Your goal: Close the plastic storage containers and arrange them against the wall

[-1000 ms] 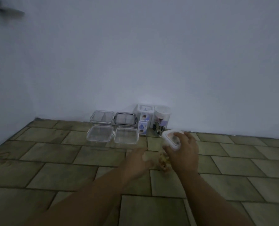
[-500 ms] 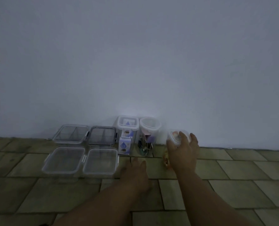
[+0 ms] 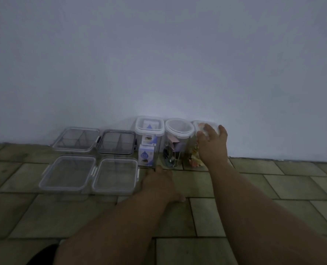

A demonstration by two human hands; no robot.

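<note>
A person's right hand (image 3: 211, 144) sets a tall clear container (image 3: 194, 158) of colourful bits on the tiled floor (image 3: 273, 188), against the wall (image 3: 158, 64) and just beside the round-lidded jar (image 3: 179, 131) and square-lidded canister (image 3: 149, 127). A second ago it was held out over the tiles. The grip is wrapped over its lid. The left hand (image 3: 158, 183) lies flat on the floor, grip wide and holding nothing. Four flat boxes (image 3: 67, 174) lie to the left. The row looks nearly complete, with only the release seemingly left.
</note>
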